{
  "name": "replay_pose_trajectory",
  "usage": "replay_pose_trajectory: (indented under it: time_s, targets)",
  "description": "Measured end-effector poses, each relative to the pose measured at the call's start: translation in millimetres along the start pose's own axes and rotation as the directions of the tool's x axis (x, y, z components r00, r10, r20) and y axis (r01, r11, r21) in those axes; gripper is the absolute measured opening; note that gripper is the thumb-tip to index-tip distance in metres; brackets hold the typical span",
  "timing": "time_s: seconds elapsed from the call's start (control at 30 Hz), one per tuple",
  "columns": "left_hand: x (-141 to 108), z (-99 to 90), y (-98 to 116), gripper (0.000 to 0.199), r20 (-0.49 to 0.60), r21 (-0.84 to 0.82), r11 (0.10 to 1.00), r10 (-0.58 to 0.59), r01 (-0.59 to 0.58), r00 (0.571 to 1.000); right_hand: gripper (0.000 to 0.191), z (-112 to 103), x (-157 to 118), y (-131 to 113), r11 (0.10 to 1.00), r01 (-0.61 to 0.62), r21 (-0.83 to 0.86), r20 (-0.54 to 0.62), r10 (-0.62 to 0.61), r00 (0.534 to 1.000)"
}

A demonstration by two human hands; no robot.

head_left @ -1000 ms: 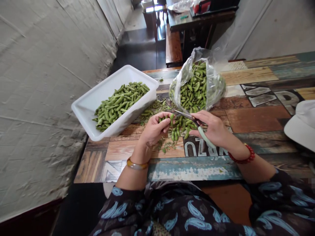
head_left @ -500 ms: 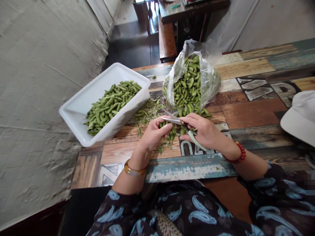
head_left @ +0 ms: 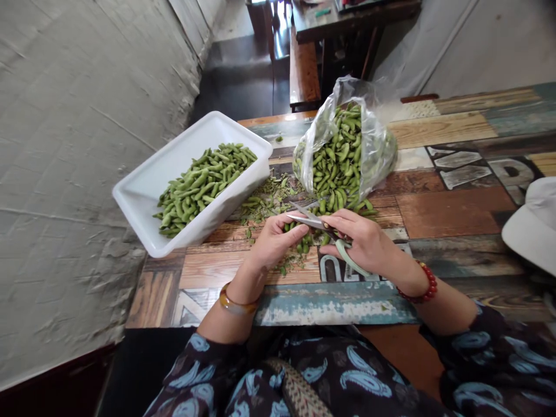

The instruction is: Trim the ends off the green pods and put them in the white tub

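My right hand (head_left: 362, 238) is closed around the pale green handles of a pair of scissors (head_left: 309, 220), whose blades stand apart and point left. Just left of it, my left hand (head_left: 278, 238) pinches green edamame pods (head_left: 303, 244) close beneath the blades; how many it grips is partly hidden by the fingers. Beyond my hands, a clear plastic bag (head_left: 377, 155) lies open toward me, full of pods (head_left: 341, 152). To the left, a white plastic tub (head_left: 143, 194) holds a heap of pods (head_left: 202, 185).
Cut stems and scraps (head_left: 271, 200) lie on the patchwork wood table (head_left: 447, 211) between tub and bag. At the right edge sits a white cap (head_left: 534, 217). A rough grey wall (head_left: 73, 174) runs along the left. Behind stand a wooden bench (head_left: 304, 72) and another table (head_left: 347, 26).
The camera view has shifted slightly, so the table items appear a little further right. Both hands keep nearly the same pose, with the scissors still open at the pods.
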State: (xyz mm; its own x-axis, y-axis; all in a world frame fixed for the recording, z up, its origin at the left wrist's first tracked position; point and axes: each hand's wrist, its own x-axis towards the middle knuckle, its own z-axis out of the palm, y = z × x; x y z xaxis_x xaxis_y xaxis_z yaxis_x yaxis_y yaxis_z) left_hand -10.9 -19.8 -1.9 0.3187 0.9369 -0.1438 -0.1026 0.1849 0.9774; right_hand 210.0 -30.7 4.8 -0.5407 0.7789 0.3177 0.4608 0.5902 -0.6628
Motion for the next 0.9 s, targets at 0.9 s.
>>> replay_pose_trajectory:
  time_s: [0.9]
  targets:
    - [2.5,-9.3,10.5,0.039,-0.103,-0.588,0.808,-0.030,-0.037,0.994,0.044,12.7,16.5,5.9,0.981,0.064,-0.184,-0.145,-0.091,0.985]
